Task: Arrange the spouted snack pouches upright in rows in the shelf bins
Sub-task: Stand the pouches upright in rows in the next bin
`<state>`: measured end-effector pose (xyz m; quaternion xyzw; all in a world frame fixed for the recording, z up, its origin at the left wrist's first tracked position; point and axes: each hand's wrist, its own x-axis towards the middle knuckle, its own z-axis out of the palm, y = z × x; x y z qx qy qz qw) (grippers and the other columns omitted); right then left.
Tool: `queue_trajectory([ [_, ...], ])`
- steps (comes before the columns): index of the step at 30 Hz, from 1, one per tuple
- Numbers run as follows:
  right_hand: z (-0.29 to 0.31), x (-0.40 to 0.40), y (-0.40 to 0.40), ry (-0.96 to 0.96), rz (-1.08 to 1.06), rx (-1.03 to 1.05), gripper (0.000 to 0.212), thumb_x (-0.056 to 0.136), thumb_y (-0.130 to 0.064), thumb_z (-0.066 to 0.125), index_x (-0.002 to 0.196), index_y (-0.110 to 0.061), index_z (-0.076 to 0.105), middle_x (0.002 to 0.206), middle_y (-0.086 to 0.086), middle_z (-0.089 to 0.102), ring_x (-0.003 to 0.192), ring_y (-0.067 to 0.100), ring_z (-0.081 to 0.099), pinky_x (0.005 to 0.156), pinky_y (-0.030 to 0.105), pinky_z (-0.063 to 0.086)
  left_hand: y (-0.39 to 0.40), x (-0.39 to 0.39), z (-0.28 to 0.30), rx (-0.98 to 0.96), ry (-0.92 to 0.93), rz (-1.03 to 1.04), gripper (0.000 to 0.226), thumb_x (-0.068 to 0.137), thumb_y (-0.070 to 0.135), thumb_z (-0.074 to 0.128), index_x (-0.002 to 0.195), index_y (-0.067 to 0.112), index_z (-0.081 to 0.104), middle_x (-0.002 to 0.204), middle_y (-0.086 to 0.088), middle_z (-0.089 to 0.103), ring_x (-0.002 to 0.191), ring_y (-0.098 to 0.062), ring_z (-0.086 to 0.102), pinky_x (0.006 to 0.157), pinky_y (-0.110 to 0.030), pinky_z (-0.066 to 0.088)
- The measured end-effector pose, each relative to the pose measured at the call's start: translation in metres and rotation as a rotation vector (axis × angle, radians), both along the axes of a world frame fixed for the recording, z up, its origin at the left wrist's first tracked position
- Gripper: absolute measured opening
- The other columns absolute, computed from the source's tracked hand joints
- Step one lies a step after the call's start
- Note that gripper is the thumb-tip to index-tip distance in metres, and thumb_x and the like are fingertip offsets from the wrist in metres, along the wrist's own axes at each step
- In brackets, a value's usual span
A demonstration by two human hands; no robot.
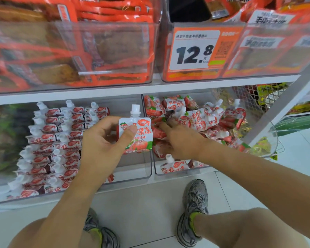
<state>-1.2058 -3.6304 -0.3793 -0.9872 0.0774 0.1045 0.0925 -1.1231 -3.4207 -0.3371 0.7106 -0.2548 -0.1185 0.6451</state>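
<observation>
My left hand [104,140] holds one white-and-red spouted pouch [138,133] upright, thumb across its front, above the clear left bin [147,169]. That bin holds several pouches standing in rows [57,144], spouts up, filling its left part. My right hand [179,138] reaches into the clear right bin [157,171], fingers down among a loose heap of pouches [200,120]. Whether it grips one is hidden by the hand's back.
The white shelf board [115,92] runs just above the bins, carrying clear bins of orange snack packs [97,47] and a price tag [195,49]. A wire basket [268,140] stands at the right. My knees and shoes [195,212] are on the tiled floor below.
</observation>
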Motion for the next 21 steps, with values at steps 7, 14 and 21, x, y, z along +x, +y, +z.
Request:
queue_trajectory([
  [7,0.001,0.002,-0.021,0.105,0.146,-0.093,0.101,0.072,-0.039,0.081,0.151,-0.026,0.020,0.119,0.007,0.059,0.102,0.028,0.060,0.079,0.033,0.050,0.009,0.005,-0.002,0.021,0.002,-0.005,0.021,0.078,0.029,0.070,0.095,0.017,0.071,0.090,0.004,0.076,0.083,-0.014,0.073,0.069,-0.030,0.060],
  [14,0.006,-0.004,-0.037,0.163,0.100,0.211,0.103,0.065,-0.014,0.087,0.147,-0.034,0.029,0.120,-0.012,0.059,0.098,0.008,0.057,0.082,0.024,0.049,0.013,0.002,0.000,0.042,-0.006,-0.009,0.018,0.077,0.029,0.071,0.094,0.022,0.071,0.089,0.008,0.075,0.082,-0.011,0.072,0.068,-0.028,0.060],
  [21,0.021,-0.010,-0.053,0.035,-0.082,0.540,0.042,0.075,0.001,0.077,0.112,-0.018,0.074,0.101,-0.009,0.073,0.085,0.000,0.069,0.072,0.025,0.057,0.012,0.001,-0.001,0.054,0.002,-0.021,0.020,0.079,0.024,0.072,0.098,0.017,0.072,0.090,0.006,0.075,0.084,-0.013,0.072,0.070,-0.033,0.060],
])
